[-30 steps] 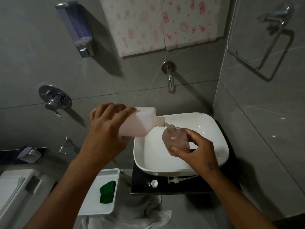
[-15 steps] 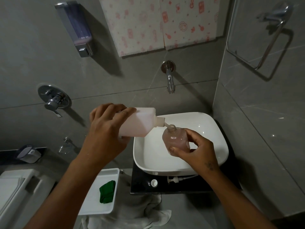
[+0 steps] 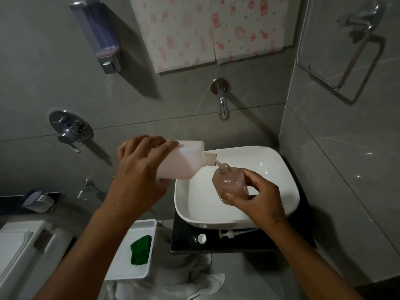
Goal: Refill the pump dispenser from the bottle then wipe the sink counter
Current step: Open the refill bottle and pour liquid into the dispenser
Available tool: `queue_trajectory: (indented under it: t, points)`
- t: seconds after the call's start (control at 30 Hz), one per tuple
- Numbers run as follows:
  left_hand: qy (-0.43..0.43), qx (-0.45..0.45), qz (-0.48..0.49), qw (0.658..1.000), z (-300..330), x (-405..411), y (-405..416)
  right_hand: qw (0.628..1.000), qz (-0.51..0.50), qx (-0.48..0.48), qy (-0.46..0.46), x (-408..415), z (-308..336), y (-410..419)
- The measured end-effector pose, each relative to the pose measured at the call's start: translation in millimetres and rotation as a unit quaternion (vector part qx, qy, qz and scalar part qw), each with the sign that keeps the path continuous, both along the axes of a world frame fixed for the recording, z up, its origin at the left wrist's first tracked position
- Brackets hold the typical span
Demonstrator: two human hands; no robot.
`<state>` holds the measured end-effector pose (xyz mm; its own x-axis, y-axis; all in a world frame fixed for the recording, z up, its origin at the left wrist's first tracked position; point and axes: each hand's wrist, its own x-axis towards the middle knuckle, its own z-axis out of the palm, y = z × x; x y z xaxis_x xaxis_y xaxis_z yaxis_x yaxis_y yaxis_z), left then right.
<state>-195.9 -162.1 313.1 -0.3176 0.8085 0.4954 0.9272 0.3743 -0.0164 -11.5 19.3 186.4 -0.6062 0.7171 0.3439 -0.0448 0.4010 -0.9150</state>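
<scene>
My left hand [image 3: 138, 169] grips a white refill bottle [image 3: 186, 161], tipped on its side with the neck pointing right. Pale liquid runs from its mouth into the clear pump dispenser [image 3: 230, 182], which holds pinkish soap nearly to the shoulder. My right hand [image 3: 257, 195] holds that dispenser tilted above the white sink basin [image 3: 287, 169]. The pump head [image 3: 227, 234] with its tube and a small white cap [image 3: 202, 238] lie on the black counter [image 3: 188, 245] in front of the basin. A folded green cloth [image 3: 140, 250] sits in a white tray [image 3: 121, 271] at the lower left.
A chrome tap [image 3: 223, 105] juts from the wall above the basin. A wall soap dispenser [image 3: 99, 35] and a mixer valve [image 3: 69, 128] are on the left wall. A towel ring [image 3: 346, 50] hangs at right. A white towel [image 3: 168, 284] lies below the counter; a toilet cistern [image 3: 26, 245] is far left.
Both hands keep almost the same pose. The pouring continues, and the soap level in the dispenser looks about the same.
</scene>
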Motion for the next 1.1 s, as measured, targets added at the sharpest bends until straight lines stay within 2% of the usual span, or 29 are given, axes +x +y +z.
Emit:
queue_trajectory:
  t: [1.1]
  points:
    - [-0.022, 0.001, -0.002, 1.0, -13.1, 5.1, 7.6, 1.0, -0.009, 0.009, 0.0, -0.4, 2.0, 2.3]
